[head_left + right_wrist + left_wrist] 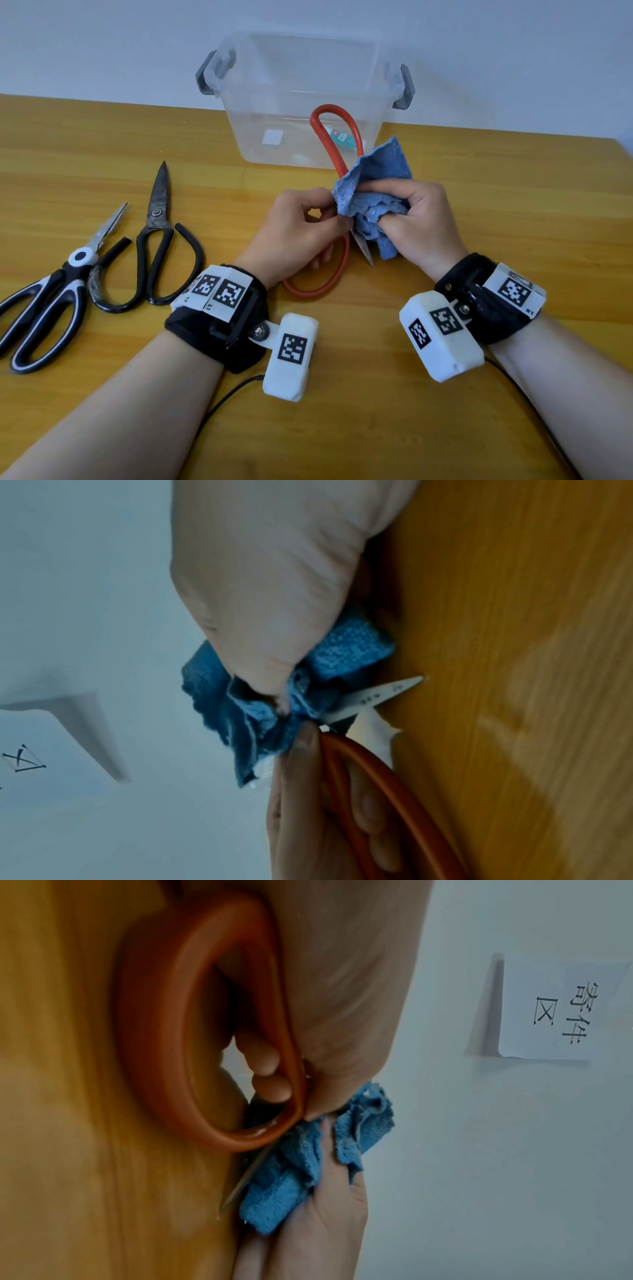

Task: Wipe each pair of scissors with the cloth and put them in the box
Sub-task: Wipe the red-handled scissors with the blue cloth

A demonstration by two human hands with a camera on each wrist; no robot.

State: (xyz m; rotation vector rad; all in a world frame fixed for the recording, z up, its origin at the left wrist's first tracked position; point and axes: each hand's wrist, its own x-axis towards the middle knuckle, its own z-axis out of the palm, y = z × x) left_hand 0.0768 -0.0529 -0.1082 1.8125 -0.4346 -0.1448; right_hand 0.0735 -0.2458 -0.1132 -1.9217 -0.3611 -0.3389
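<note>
Red-handled scissors (337, 135) are held above the wooden table, one loop up in front of the box, the other (310, 291) low by my left wrist. My left hand (301, 226) grips them near the pivot, with fingers through a loop (192, 1047). My right hand (416, 219) holds the bunched blue cloth (373, 202) around the blades; a short blade tip (367, 251) pokes out below, also clear in the right wrist view (380, 696). The clear plastic box (301, 99) with grey latches stands open behind.
Two more pairs lie on the table (445, 428) at the left: black-and-white scissors (51, 294) and dark old scissors with black loop handles (156, 240). A white wall rises behind the box. A paper sign (561, 1010) hangs on the wall.
</note>
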